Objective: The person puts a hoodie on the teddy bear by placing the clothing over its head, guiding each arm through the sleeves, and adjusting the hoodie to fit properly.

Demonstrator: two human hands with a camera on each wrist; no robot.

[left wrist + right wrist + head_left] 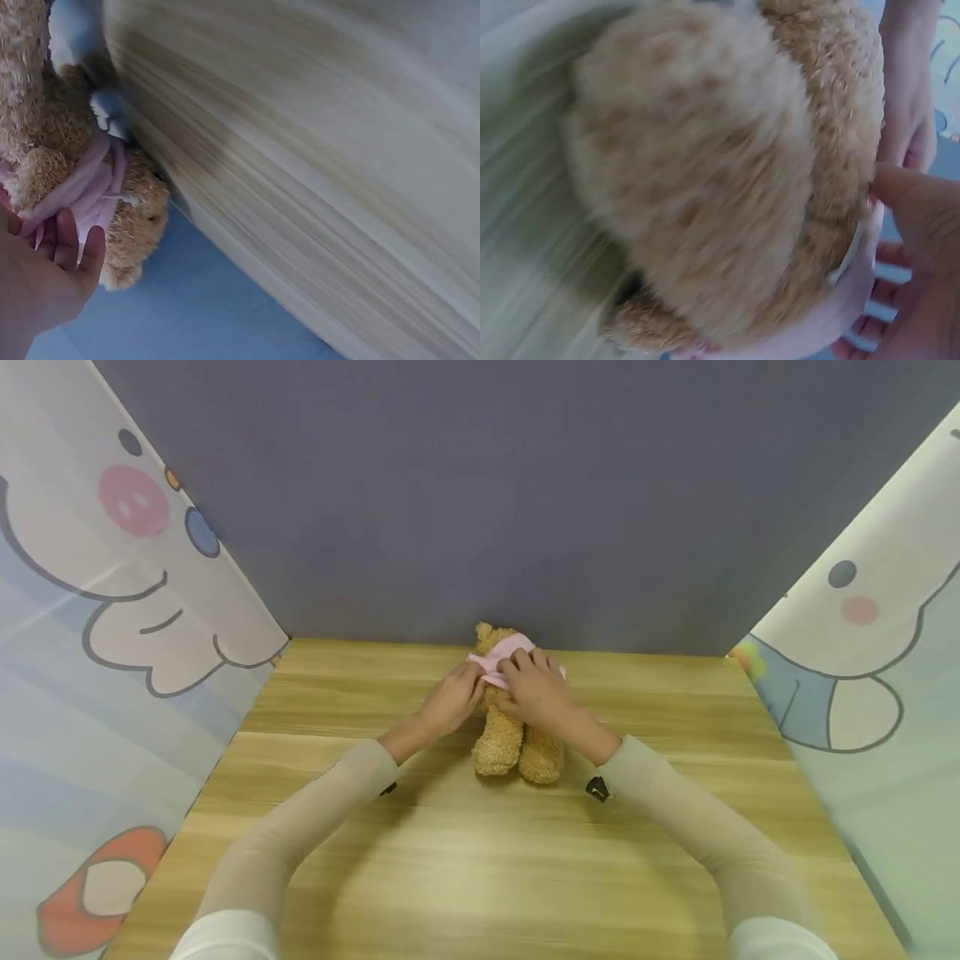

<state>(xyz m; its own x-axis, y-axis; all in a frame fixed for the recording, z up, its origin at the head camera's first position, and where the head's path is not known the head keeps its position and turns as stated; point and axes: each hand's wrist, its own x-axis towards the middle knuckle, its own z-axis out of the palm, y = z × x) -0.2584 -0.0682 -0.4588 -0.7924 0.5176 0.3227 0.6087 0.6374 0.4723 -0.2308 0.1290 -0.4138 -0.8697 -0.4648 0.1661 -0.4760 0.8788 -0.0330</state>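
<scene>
A curly brown teddy bear (497, 745) is on the wooden table, its legs towards me and its upper body near the grey panel. Pink cloth (504, 652) lies across its upper part, folded in bands in the left wrist view (88, 184). My left hand (454, 700) pinches the cloth's left edge. With bent fingers, my right hand (542, 693) grips the cloth on the right side. In the right wrist view, the bear's fur (697, 157) fills the middle, and my right thumb lies against the bear. The bear's face is mostly hidden.
The wooden table (465, 877) extends towards me. A grey panel (495, 502) stands behind the bear. Cartoon-printed sheets hang at the left (67, 635) and right (877, 693). Dark wrist devices (597, 789) show below both sleeves.
</scene>
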